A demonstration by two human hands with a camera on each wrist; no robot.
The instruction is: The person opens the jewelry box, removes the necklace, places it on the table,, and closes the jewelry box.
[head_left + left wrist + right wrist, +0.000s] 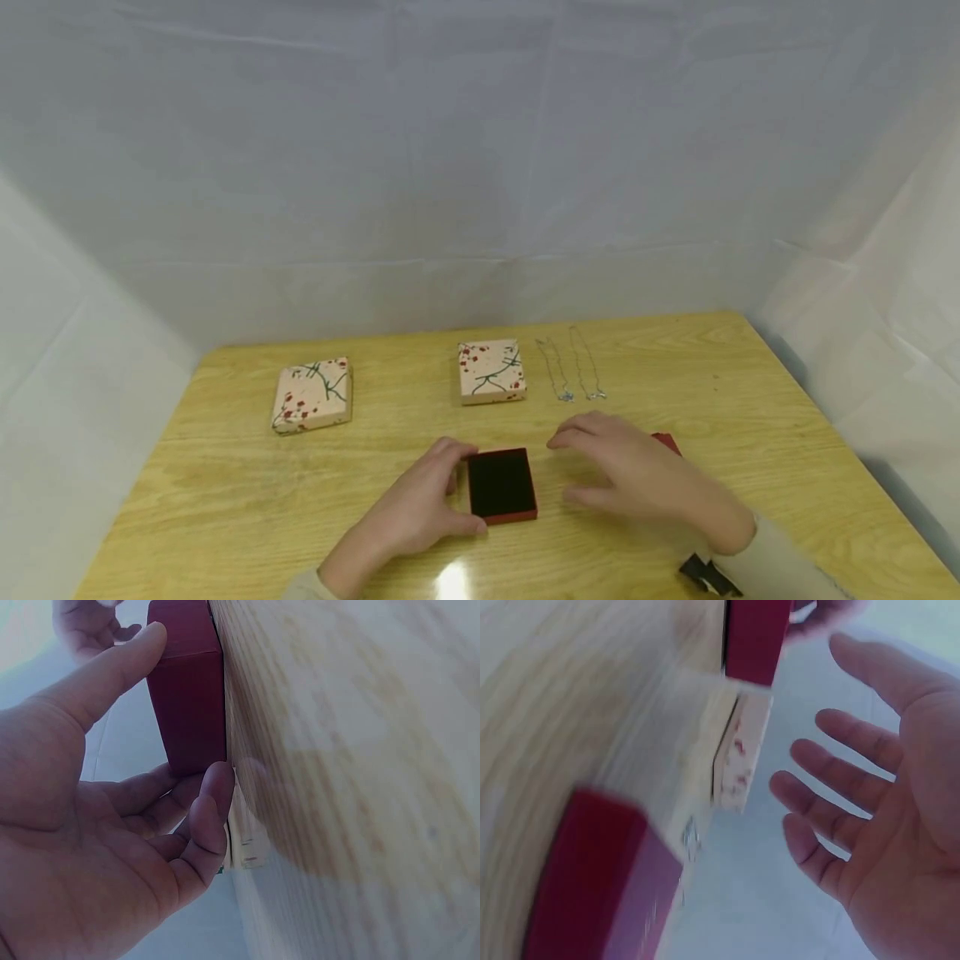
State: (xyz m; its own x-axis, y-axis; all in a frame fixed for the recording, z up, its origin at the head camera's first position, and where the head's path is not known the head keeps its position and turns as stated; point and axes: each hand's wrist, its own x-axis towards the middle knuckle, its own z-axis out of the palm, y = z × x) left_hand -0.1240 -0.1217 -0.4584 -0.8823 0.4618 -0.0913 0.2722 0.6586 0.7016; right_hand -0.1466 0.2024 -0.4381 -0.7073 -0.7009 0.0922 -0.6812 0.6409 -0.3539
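Observation:
A small red box with a black inside (502, 483) lies on the table at the front middle. My left hand (414, 506) holds it from the left, thumb at its near corner and fingers at its far corner. In the left wrist view the thumb rests on one edge of the red box (187, 697) and fingertips touch the opposite side. To the right of the box, my right hand (637, 475) is held with its fingers spread and nothing between them. A second red piece (667, 442) lies mostly hidden behind that hand; the right wrist view shows this red piece (604, 877) blurred.
Two pale boxes with a flower pattern stand farther back, one flowered box (313, 395) at the left and another flowered box (492, 371) in the middle. Beside the latter lie two thin necklaces, a left necklace (566, 396) and a right necklace (596, 394). White cloth (465, 167) surrounds the wooden table (225, 492).

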